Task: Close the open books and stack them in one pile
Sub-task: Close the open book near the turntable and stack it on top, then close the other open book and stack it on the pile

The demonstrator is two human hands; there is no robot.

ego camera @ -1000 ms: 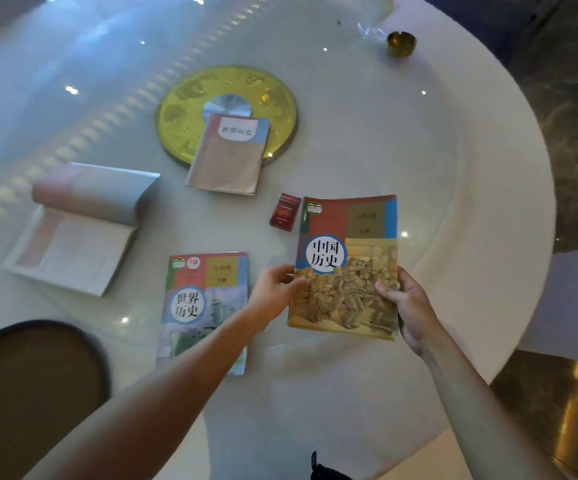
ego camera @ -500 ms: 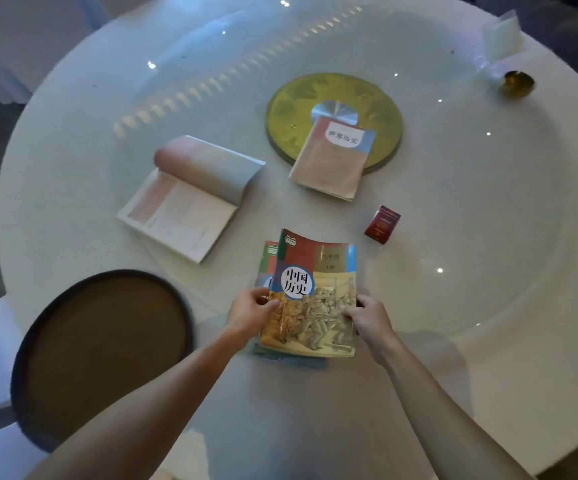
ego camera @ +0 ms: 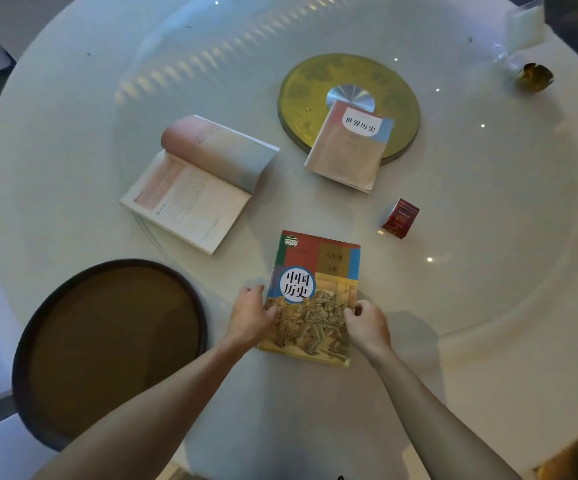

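Left hand [ego camera: 251, 315] and right hand [ego camera: 367, 325] grip the closed history book [ego camera: 315, 292] beside an open book [ego camera: 194, 185]

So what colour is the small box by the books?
Dark red box with gold print, head view.

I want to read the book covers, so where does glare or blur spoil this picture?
Head view: dim light; ceiling-light glints dot the glass table; the cover between both hands is sharp, the pale book readable, the open book text too soft.

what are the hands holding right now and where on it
Both hands grip the closed colourful book by its long side edges: left hand on the left edge, right hand on the right.
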